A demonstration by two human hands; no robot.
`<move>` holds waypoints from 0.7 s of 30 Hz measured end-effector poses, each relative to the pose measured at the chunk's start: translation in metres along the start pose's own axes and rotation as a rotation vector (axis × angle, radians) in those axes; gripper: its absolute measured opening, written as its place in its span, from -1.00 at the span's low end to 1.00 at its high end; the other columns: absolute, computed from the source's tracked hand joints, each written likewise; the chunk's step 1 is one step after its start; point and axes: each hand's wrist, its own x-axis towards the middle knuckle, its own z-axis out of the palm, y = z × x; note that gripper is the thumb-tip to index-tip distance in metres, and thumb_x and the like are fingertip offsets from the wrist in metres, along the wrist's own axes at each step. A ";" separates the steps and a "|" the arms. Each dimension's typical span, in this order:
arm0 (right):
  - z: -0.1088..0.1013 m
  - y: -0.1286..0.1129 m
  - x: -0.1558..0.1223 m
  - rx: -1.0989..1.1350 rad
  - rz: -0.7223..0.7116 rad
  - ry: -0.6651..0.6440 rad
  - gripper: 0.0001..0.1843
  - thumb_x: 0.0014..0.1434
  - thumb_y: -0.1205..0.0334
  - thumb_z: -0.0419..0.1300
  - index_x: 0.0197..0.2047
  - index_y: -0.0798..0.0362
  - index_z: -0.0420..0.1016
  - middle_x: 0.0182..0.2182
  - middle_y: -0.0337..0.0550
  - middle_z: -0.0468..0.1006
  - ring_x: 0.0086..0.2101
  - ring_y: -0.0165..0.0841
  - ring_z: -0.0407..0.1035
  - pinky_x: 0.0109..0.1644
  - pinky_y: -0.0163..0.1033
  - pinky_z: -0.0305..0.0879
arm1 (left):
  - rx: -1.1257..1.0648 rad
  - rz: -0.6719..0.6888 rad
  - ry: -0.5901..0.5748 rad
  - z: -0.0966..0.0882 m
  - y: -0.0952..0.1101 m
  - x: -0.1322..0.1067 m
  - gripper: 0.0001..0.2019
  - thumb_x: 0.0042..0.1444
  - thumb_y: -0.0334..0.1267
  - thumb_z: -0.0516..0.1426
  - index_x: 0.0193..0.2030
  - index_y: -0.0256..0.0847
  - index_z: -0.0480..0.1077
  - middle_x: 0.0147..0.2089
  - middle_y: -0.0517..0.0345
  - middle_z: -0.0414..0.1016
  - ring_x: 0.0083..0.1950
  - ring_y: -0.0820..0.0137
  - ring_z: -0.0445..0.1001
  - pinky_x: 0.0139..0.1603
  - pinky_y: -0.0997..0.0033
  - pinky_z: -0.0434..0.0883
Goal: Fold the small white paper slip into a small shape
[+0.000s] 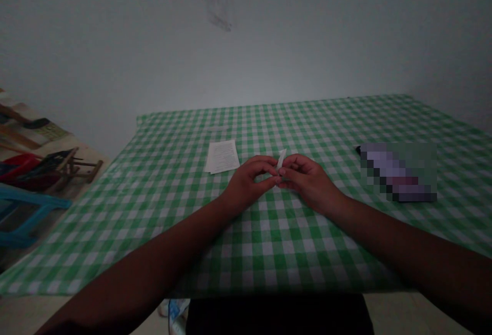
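My left hand (248, 180) and my right hand (307, 177) meet at the middle of a table covered with a green and white checked cloth (269, 232). Both hands pinch a small folded piece of white paper (281, 158), whose tip sticks up between the fingertips. The fingers of each hand are curled and pressed together on it. Most of the paper is hidden by the fingers.
A sheet of white paper with faint print (222, 156) lies on the cloth just beyond my left hand. A dark, blurred-out object (397, 172) lies to the right. Red and blue stools (23, 191) stand on the floor left of the table. A pale wall rises behind.
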 end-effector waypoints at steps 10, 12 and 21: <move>-0.004 0.004 0.003 -0.101 -0.113 -0.095 -0.83 0.02 0.26 0.40 -0.35 -0.01 0.48 -0.47 -0.33 0.50 -0.43 -0.47 0.36 -0.32 -0.30 0.27 | -0.083 -0.078 0.028 0.000 -0.003 -0.001 -0.55 0.00 -0.29 0.35 0.05 -0.14 0.37 0.06 0.03 0.43 0.11 0.30 0.46 0.25 0.05 0.40; -0.006 0.004 0.003 -0.082 -0.106 -0.115 -0.83 0.02 0.26 0.40 -0.33 -0.02 0.49 -0.43 -0.32 0.51 -0.40 -0.46 0.37 -0.29 -0.29 0.29 | -0.088 -0.059 0.013 -0.001 -0.002 -0.001 -0.56 0.02 -0.31 0.33 0.05 -0.14 0.37 0.06 0.04 0.43 0.11 0.30 0.46 0.27 0.05 0.39; -0.001 -0.001 0.003 -0.201 -0.085 0.019 -0.83 0.01 0.24 0.33 -0.30 -0.02 0.45 -0.46 -0.34 0.48 -0.47 -0.44 0.36 -0.38 -0.28 0.29 | 0.231 0.141 0.007 -0.001 0.005 -0.001 -0.61 0.09 -0.39 0.22 0.07 -0.17 0.33 0.03 0.00 0.44 0.09 0.26 0.45 0.17 0.09 0.43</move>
